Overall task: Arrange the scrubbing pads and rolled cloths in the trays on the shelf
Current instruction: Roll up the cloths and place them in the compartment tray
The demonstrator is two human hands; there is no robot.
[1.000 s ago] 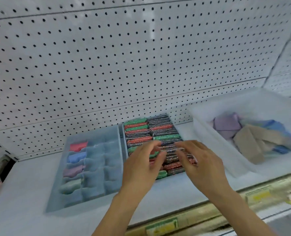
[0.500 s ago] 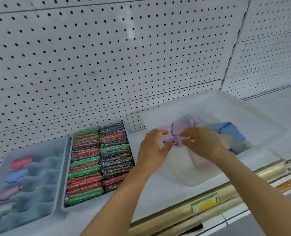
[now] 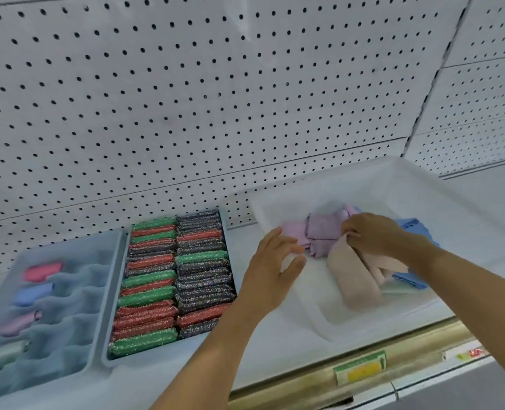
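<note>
The divided tray (image 3: 50, 309) at the far left is blurred and cut off by the frame edge, so its rolled cloths read only as soft shapes: a red roll (image 3: 42, 271), a blue roll (image 3: 33, 293), a pink roll (image 3: 19, 323) and a pale one low down, each in its own compartment of the left column. Beside it on the shelf (image 3: 274, 359) stands the tray of scrubbing pads (image 3: 172, 284), packed on edge in two rows of glittery green, red and dark pads. To the right sits a white bin (image 3: 417, 184) holding loose cloths. The right hand (image 3: 372, 235) covers the middle of that heap, its fingers (image 3: 350, 236) curled down and gripping the top of a beige cloth (image 3: 354, 279) that hangs folded toward the front; how much of it is gathered under the palm is hidden. A purple cloth (image 3: 323, 232) lies behind, a pink cloth (image 3: 294, 233) to its left, and a blue cloth (image 3: 414, 229) is partly masked by the right wrist. The left hand (image 3: 270, 270) hovers at the bin's near-left rim, fingers spread and relaxed, holding nothing. A pegboard wall (image 3: 215, 99) rises behind.
</note>
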